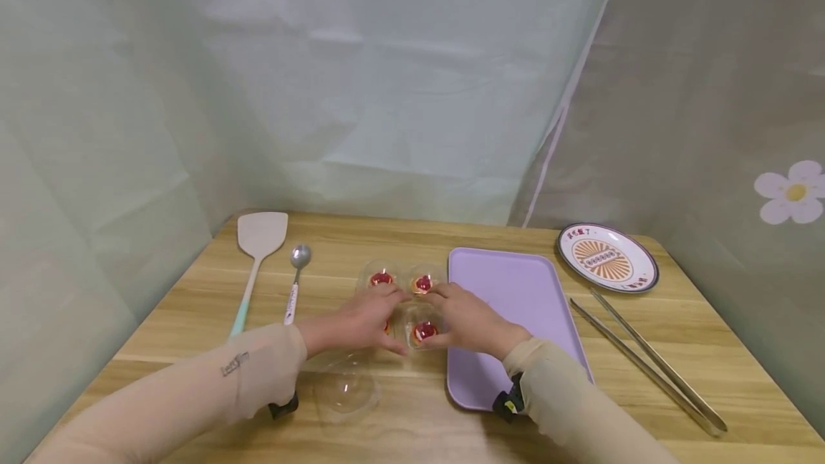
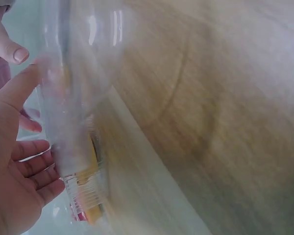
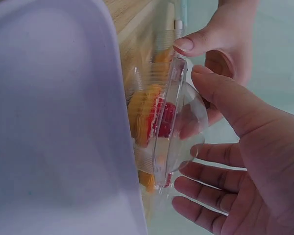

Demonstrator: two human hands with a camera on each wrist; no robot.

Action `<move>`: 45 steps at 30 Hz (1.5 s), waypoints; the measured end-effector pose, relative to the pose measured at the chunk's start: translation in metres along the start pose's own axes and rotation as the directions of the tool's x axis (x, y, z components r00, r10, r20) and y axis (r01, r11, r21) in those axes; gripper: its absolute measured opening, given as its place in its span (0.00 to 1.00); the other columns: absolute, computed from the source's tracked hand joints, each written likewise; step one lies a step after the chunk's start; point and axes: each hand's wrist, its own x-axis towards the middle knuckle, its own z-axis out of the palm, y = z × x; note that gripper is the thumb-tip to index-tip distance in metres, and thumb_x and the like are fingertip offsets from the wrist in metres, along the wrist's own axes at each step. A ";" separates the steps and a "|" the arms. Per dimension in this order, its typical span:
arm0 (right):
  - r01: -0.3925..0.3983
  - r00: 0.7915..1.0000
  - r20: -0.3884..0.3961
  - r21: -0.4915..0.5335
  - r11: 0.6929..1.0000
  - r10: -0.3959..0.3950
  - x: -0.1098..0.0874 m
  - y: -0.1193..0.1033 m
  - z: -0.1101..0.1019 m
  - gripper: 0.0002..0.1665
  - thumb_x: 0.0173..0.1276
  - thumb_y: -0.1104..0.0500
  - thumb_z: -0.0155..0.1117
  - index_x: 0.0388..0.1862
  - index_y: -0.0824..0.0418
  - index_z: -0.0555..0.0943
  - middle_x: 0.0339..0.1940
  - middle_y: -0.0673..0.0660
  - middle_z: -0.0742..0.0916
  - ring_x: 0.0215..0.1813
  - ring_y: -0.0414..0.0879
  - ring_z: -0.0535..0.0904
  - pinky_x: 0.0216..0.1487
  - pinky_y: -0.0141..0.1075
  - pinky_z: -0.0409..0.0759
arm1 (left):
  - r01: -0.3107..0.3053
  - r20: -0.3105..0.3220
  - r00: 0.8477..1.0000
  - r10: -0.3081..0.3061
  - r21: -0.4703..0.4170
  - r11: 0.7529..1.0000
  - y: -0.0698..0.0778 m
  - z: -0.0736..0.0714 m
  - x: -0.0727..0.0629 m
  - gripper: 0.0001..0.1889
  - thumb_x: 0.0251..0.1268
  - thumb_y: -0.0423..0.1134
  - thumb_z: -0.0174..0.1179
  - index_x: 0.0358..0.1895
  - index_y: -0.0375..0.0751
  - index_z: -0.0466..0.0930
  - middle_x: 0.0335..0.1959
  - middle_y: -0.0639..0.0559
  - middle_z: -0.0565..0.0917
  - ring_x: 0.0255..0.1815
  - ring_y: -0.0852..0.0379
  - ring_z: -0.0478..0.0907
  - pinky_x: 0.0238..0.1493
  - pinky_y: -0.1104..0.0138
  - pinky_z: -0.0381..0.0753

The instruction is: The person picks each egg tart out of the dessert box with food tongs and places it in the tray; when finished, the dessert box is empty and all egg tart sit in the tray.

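Four red-topped tarts (image 1: 424,333) sit in a clear plastic container (image 1: 407,317) just left of the purple tray (image 1: 515,285), on the wooden bench (image 1: 412,428); one is mostly hidden behind a hand. Left of the tray, the left hand (image 1: 367,317) reaches over the container's left side, its grip apart, thumb spread from the fingers, with the thumb tip at the lid edge. The right hand (image 1: 470,319) comes in across the tray's left edge, its grip also apart, fingertips close about a domed lid (image 3: 192,132); I cannot tell how firmly they touch it.

A separate clear dome (image 1: 348,389) lies left of the tray's near corner. Farther left of the tray are a spoon (image 1: 295,285) and, beyond it, a pale spatula (image 1: 256,263) with a green handle end. Right of the tray, metal tongs (image 1: 657,359) lie slantwise, and a patterned plate (image 1: 607,258) rests near its far right corner.
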 end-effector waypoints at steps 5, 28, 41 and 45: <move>0.059 0.998 0.006 -0.078 0.995 -0.058 0.004 0.001 0.005 0.37 0.55 0.38 0.70 0.57 0.59 0.80 0.58 0.59 0.82 0.60 0.53 0.76 0.62 0.46 0.75 | -0.007 -0.016 1.000 0.008 0.046 0.999 0.000 0.003 0.002 0.48 0.38 0.64 0.72 0.61 0.34 0.72 0.57 0.43 0.78 0.61 0.46 0.72 0.66 0.53 0.71; 0.044 0.999 -0.021 -0.154 0.987 -0.048 0.010 -0.005 0.015 0.46 0.48 0.36 0.73 0.61 0.62 0.76 0.53 0.57 0.83 0.52 0.52 0.78 0.58 0.43 0.77 | -0.011 -0.022 1.000 0.013 0.082 0.997 -0.001 0.008 -0.004 0.43 0.44 0.63 0.70 0.59 0.36 0.73 0.55 0.46 0.78 0.60 0.48 0.72 0.68 0.54 0.68; 0.020 1.000 -0.011 -0.051 0.999 -0.021 0.007 -0.003 0.013 0.46 0.49 0.41 0.74 0.66 0.55 0.72 0.57 0.60 0.80 0.56 0.51 0.76 0.58 0.44 0.79 | 0.009 -0.026 1.000 -0.008 0.057 0.998 -0.001 0.011 -0.002 0.45 0.39 0.66 0.71 0.59 0.38 0.74 0.55 0.47 0.79 0.60 0.49 0.71 0.69 0.53 0.66; 0.014 1.000 -0.013 -0.052 0.999 -0.014 0.006 -0.003 0.010 0.47 0.47 0.42 0.75 0.67 0.53 0.71 0.53 0.59 0.80 0.51 0.48 0.76 0.51 0.43 0.81 | 0.005 -0.033 0.999 -0.003 0.057 0.998 -0.001 0.011 -0.001 0.44 0.39 0.66 0.71 0.57 0.38 0.75 0.54 0.48 0.79 0.59 0.49 0.72 0.69 0.53 0.66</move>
